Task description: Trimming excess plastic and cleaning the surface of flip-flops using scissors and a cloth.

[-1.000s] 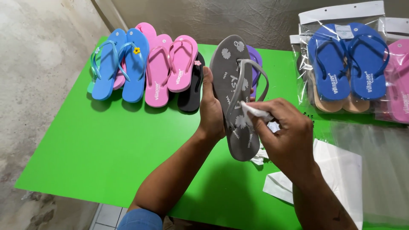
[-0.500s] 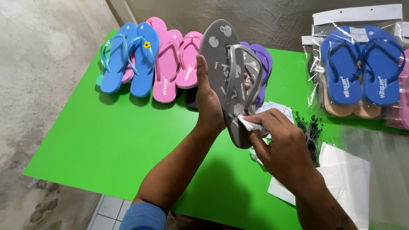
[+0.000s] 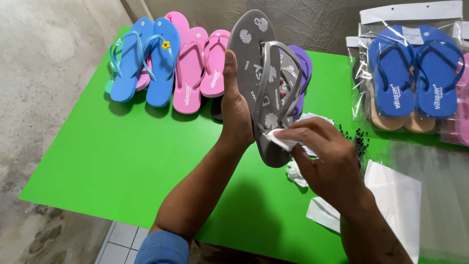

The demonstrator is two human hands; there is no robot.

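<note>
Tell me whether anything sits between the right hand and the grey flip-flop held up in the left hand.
Only a small white cloth: the right hand pinches it and presses it against the grey flip-flop near its heel end. The left hand grips the sandal's edge directly. Nothing else visible intervenes.

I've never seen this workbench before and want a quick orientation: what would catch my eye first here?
First, the grey flip-flop held upright at centre by the left hand, while the right hand presses a small white cloth against its heel end. Next, the bright green table, with blue flip-flops and pink flip-flops lined up at its far left. At far right lie bagged blue flip-flops.
</note>
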